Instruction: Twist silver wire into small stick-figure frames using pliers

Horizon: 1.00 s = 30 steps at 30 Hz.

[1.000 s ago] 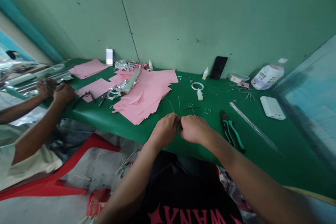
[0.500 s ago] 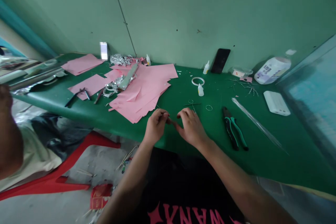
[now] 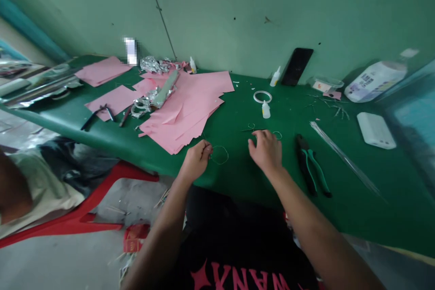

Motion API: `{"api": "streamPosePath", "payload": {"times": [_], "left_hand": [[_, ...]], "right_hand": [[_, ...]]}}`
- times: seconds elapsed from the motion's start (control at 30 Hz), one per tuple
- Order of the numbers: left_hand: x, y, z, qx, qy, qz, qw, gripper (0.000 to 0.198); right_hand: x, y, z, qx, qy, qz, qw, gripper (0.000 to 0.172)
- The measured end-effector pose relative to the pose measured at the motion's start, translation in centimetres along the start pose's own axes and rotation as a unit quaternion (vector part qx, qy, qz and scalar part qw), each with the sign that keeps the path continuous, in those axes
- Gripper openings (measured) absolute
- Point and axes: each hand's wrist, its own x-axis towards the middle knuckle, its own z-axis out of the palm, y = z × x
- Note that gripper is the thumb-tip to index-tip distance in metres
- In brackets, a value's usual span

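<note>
My left hand is closed, thumb against fingers, pinching a thin wire loop that sticks out to the right above the green tabletop. My right hand is low over the table, its fingers bent and the thumb apart from them. Just beyond its fingertips lies a thin wire piece with a small ring, partly hidden by the hand. Another small wire ring shows at the hand's right edge. Green-handled pliers lie to the right of this hand.
Pink paper sheets cover the table's left middle, with crumpled foil behind. A white ring, glue bottle, black phone, straight wires and white power bank are around. Someone sits at left near a red chair.
My hands have moved apart. The wire loop now shows in my left hand, while my right hand has gone forward and right to the small wire pieces. The view has shifted slightly.
</note>
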Motion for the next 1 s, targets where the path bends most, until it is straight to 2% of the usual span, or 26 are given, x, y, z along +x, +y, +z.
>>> {"api": "streamPosePath", "payload": {"times": [0.07,0.17,0.27,0.33,0.43,0.53,0.63,0.8,1.0], "left_hand": [[0.2,-0.4,-0.2,0.016,-0.007,-0.002,1.0,0.022],[0.3,-0.6,-0.1,0.018,-0.01,0.009,1.0,0.019],[0.1,-1.0,0.3,0.014,-0.008,0.026,1.0,0.018],[-0.1,-1.3,0.5,0.009,-0.003,0.037,0.999,0.017],[-0.4,-1.9,0.7,0.004,0.007,0.051,0.999,0.015],[-0.6,-2.2,0.8,-0.002,0.012,0.063,0.998,0.015],[-0.6,-2.2,0.8,-0.006,0.016,0.074,0.997,0.014],[-0.7,-2.0,0.9,-0.011,0.02,0.089,0.996,0.014],[-0.8,-2.2,1.0,-0.013,0.025,0.097,0.995,0.014]], "right_hand": [[1.7,0.9,0.0,-0.003,-0.002,0.07,0.998,0.032],[3.5,1.7,0.3,0.031,-0.039,0.12,0.991,0.009],[4.1,2.1,0.4,0.091,-0.052,0.13,0.986,0.024],[3.8,1.9,0.2,0.15,-0.042,0.116,0.981,0.024],[2.8,0.9,-0.3,0.273,-0.015,0.063,0.96,0.014],[1.9,-1.1,-0.2,0.392,0.02,0.002,0.92,0.021],[1.6,-3.6,1.1,0.475,0.037,-0.043,0.878,0.029],[1.8,-6.5,3.7,0.537,0.041,-0.064,0.84,0.03],[1.2,-7.1,4.8,0.534,0.061,-0.068,0.84,0.028]]}}
